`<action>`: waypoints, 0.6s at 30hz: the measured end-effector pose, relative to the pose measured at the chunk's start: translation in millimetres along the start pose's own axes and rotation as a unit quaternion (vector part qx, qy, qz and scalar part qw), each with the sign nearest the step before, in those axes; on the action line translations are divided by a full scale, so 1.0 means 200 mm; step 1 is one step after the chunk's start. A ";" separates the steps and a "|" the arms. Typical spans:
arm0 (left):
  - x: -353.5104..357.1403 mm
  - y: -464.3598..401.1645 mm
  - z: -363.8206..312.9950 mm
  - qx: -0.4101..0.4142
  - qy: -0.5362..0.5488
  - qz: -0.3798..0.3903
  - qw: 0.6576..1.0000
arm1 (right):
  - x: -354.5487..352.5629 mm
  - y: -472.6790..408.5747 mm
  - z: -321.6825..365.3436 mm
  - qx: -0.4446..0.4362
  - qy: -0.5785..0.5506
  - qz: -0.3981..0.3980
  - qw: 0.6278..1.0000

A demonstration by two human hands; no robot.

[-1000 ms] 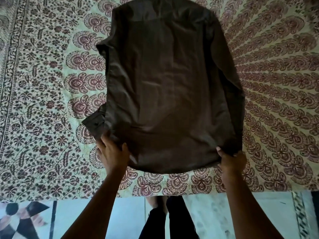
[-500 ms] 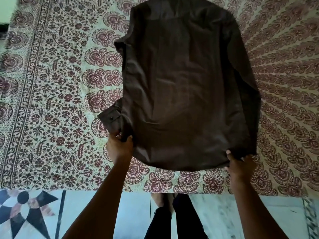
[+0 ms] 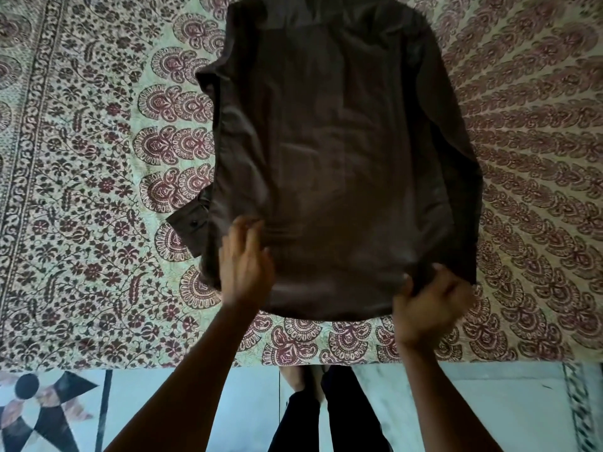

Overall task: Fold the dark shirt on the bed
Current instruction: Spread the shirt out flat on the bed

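The dark brown shirt (image 3: 342, 151) lies back-side up on the patterned bed cover (image 3: 91, 197), its sleeves folded in along both sides. A buttoned cuff (image 3: 191, 225) sticks out at the lower left. My left hand (image 3: 244, 265) lies flat on the shirt's lower left corner with fingers spread. Over at the shirt's lower right hem, my right hand (image 3: 427, 308) is closed on the fabric and bunches it slightly.
The bed's near edge (image 3: 195, 363) runs across the lower part of the view. Below it lies a pale tiled floor (image 3: 163, 402) with a black star inlay (image 3: 42, 415) at the left. My legs (image 3: 326, 412) stand between my arms.
My left hand has let go of the lower left corner and moved right and up onto the shirt, now lying flat. My right hand stays closed on the right hem.
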State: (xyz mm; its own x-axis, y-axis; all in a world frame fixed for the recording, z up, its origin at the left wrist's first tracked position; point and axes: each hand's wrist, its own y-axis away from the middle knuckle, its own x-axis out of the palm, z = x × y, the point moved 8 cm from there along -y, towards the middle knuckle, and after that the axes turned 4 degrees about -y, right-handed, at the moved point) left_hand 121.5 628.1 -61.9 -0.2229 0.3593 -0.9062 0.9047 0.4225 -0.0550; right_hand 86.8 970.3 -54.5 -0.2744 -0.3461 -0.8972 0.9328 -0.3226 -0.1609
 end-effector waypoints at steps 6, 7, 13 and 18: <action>0.38 0.01 -0.14 0.139 -0.144 0.187 0.962 | 0.43 -0.02 0.32 -0.238 0.035 0.208 0.948; 0.40 0.05 -0.14 0.124 -0.153 0.192 0.961 | 0.43 -0.01 0.26 -0.217 0.057 0.219 0.950; 0.38 0.29 -0.15 0.073 -0.157 0.246 0.954 | 0.26 0.14 -0.05 -0.149 0.116 0.248 0.950; 0.43 0.19 -0.39 0.203 -0.127 0.238 0.941 | 0.25 0.00 0.05 -0.196 0.120 0.254 0.940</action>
State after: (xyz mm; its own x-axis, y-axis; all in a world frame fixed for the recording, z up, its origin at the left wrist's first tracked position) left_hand 109.6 739.6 -108.8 0.2913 0.1947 -0.9366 0.9555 -0.1072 0.2749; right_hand 70.5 943.3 -95.0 0.2453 -0.1446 -0.9586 0.9567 0.1960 0.2153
